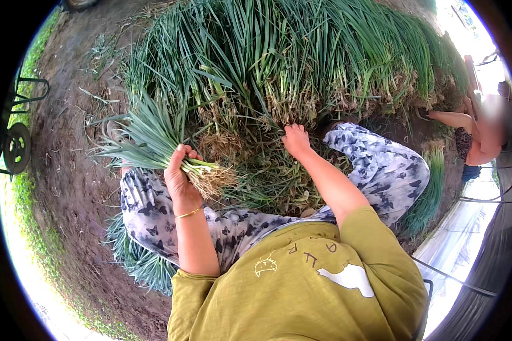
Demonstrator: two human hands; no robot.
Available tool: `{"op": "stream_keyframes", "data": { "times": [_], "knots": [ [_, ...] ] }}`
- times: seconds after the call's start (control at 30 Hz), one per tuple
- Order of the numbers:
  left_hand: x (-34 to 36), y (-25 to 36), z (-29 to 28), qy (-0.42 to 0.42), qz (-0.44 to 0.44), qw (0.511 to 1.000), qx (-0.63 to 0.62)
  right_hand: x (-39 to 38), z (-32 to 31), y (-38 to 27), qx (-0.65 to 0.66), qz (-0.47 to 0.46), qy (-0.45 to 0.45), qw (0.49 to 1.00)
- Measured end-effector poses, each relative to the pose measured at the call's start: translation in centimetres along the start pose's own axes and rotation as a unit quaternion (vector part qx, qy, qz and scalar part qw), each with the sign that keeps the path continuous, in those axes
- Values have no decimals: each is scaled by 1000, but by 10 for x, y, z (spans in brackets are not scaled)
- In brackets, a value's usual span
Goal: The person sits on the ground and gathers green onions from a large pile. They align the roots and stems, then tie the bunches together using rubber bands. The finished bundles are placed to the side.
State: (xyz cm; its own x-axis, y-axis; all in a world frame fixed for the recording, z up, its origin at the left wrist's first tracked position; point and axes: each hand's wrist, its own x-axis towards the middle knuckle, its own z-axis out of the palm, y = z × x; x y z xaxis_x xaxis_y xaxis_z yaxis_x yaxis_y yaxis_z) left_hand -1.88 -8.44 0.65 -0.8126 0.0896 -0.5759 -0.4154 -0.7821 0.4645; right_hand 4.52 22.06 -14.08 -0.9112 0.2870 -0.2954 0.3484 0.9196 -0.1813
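Observation:
A bunch of green onions (202, 169) is gripped in my left hand (181, 176), whose fingers wrap round the pale stems. Its leaves fan out to the upper left, and the stringy roots hang toward the lower right. My right hand (296, 140) is closed at the near edge of a big heap of green onions (267, 51), by the root ends. A long green leaf runs down to its fingertips; what they pinch is too small to make out. Between my legs lie loose trimmed leaves (284, 184), green and yellowed.
More green onions (139, 256) lie on the soil beside my left leg. Another bundle (432, 187) rests by my right knee. At the far right another person (483, 131) sits near the heap. A dark wheel (17, 149) on a metal frame stands at the left edge.

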Motion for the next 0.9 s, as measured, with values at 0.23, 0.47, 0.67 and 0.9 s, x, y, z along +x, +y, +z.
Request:
{"op": "stream_keyframes", "data": {
  "times": [0.23,0.47,0.67,0.9],
  "knots": [
    [-5,-24,2,65,-7,996,66,-39,-49,-31,618,42,-184,763],
    [-19,-75,11,-22,-45,979,196,-74,-89,-99,519,-81,-175,833],
    [-18,-65,7,-24,-54,980,191,-81,-101,-109,479,-118,-171,853],
    [-16,-66,5,16,7,985,173,-111,-110,-79,553,-21,-212,805]
  ]
}}
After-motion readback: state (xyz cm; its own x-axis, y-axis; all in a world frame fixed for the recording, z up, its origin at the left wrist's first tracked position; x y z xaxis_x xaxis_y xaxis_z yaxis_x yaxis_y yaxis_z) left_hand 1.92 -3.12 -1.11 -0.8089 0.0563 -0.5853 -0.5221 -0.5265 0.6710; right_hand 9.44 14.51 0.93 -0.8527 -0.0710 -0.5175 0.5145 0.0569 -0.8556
